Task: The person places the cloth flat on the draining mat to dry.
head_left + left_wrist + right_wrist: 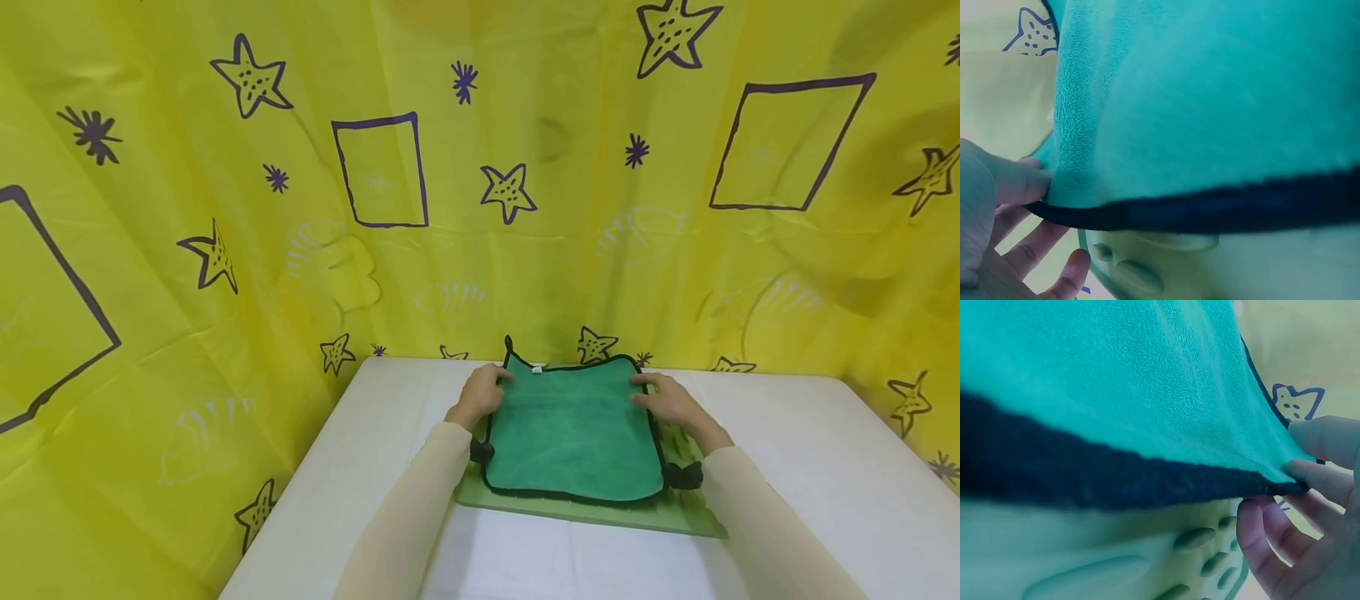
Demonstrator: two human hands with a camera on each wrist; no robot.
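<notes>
A green plush towel (573,437) with a dark edge binding is spread out in front of me, with a small loop at its far left corner and a white tag on its far edge. My left hand (480,395) pinches its left edge near the far corner, thumb on top and the other fingers below in the left wrist view. On the opposite side, my right hand (670,402) pinches the right edge between thumb and fingers. Beneath the towel lies a light green board (592,512) with oval shapes on its surface, mostly covered.
The board rests on a white table (390,408). A yellow curtain (555,258) printed with stars, fish and frames hangs close behind the table and along its sides. Dark wrist straps (684,476) show at both sleeve ends.
</notes>
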